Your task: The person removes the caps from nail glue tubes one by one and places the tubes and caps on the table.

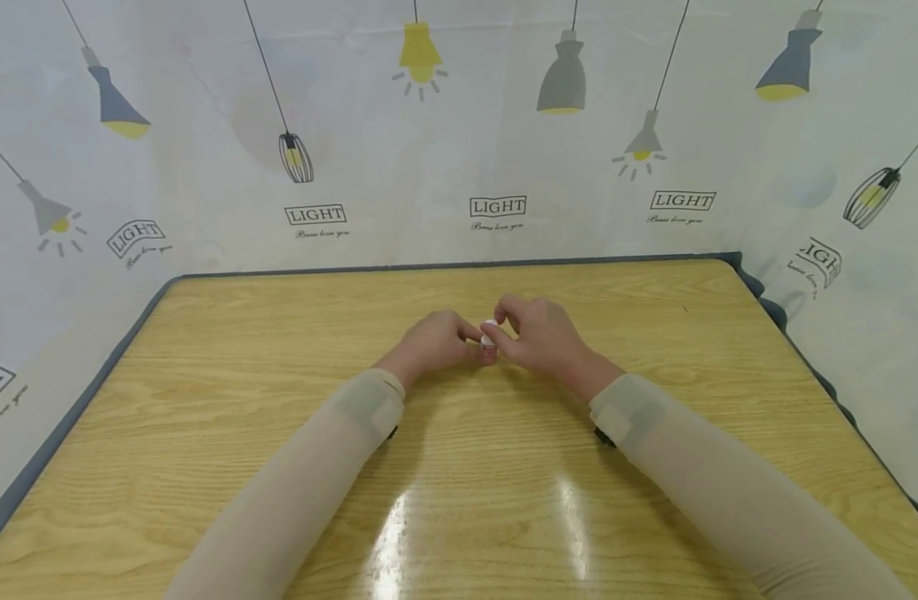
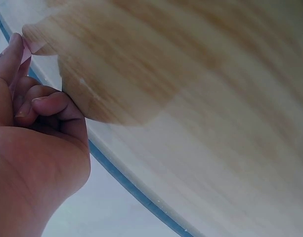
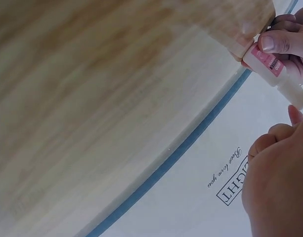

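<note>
A small white bottle (image 3: 262,66) with a pink label stands between the two hands, low over the table or touching it; I cannot tell which. My left hand (image 1: 436,340) pinches the bottle's body between thumb and fingers, with the other fingers curled in the left wrist view. At the bottle's top, my right hand (image 1: 543,335) pinches the white cap (image 3: 292,94) between thumb and forefinger. The right wrist view shows the label turned toward the camera and the bottle tilted across the picture. In the left wrist view the fingers mostly hide the bottle.
A glossy wood-grain table (image 1: 489,483) lies under both arms, with a blue-grey edge (image 1: 429,267) along its back and sides. Behind it hangs a pale backdrop (image 1: 414,167) printed with lamps and the word LIGHT. Beige sleeves cover both forearms.
</note>
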`<state>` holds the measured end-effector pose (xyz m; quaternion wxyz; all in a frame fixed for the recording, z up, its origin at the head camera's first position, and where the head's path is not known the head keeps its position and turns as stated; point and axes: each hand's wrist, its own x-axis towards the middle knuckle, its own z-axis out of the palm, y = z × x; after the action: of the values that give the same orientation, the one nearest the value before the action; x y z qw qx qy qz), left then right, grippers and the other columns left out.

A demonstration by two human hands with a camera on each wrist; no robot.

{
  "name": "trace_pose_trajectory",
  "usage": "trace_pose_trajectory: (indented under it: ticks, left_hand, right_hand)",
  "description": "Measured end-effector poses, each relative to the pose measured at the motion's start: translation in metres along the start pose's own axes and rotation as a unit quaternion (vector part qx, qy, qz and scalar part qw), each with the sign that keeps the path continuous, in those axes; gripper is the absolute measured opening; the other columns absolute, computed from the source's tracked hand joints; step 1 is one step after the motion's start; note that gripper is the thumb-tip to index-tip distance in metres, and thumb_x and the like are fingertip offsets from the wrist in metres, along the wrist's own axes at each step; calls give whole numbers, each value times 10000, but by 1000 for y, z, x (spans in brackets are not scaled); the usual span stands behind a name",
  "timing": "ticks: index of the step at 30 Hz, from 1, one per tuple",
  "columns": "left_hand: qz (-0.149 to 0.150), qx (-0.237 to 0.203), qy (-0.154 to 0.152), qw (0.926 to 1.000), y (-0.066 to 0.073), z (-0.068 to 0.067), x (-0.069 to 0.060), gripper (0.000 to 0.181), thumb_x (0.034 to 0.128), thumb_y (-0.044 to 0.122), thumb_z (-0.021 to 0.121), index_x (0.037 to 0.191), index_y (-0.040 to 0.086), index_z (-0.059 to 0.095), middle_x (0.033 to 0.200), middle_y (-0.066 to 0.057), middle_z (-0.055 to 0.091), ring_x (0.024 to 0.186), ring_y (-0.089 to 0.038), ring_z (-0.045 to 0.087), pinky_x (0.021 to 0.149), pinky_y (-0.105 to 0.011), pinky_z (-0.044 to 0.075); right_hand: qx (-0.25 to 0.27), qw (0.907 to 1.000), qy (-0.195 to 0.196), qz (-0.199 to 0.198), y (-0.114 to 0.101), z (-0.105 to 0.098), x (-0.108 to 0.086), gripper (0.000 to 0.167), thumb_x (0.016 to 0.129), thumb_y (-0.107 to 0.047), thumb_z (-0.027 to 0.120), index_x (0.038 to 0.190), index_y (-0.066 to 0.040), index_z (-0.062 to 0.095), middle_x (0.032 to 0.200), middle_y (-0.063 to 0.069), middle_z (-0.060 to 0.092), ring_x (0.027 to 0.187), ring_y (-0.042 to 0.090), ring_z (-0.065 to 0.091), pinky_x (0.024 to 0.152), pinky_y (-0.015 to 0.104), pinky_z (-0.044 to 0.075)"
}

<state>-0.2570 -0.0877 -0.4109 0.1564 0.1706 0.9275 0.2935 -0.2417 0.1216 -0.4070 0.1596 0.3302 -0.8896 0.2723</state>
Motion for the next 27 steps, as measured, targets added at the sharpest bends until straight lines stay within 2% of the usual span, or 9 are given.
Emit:
trace_pose_trajectory:
  ticks: [9,13,18,21,27]
  left_hand:
    - [17,4,34,10000,0,0,0,281,909,462,836,1166,349,835,1146,70,810,968,-147,589,956,-360,521]
    - [14,-24,6,10000,0,0,-1,276,911,467,835,1165,358,835,1181,66,803,997,-146,598,990,-375,521]
    - [64,-80,-6,9999,0,0,-2,268,918,491,822,1168,392,826,1268,58,781,977,-147,597,943,-355,501]
    - [97,-90,18,9999,-1,0,-1,269,917,499,821,1166,397,825,1274,60,779,958,-151,594,908,-345,489]
    - [66,-89,-2,9999,-1,0,-1,273,918,487,824,1174,390,824,1236,80,787,981,-148,601,920,-338,486]
  right_hand:
    - [84,9998,-44,-181,1,-2,-1,160,993,-213,699,1024,-58,721,583,-14,448,525,90,330,539,265,288]
    - [42,9999,-101,-59,0,-2,-1,201,1003,-258,703,1042,-62,720,569,-21,427,512,91,312,529,261,273]
    - [-127,9992,-177,347,-3,-3,1,326,985,-392,765,993,-75,687,559,-29,407,493,101,317,523,271,276]
    - [-176,9985,-205,476,-5,-4,1,349,968,-409,785,943,-78,675,560,-29,411,499,108,332,530,279,285]
    - [-135,9996,-92,247,-2,-2,1,298,973,-358,783,925,-79,691,568,-17,431,514,113,342,542,280,292]
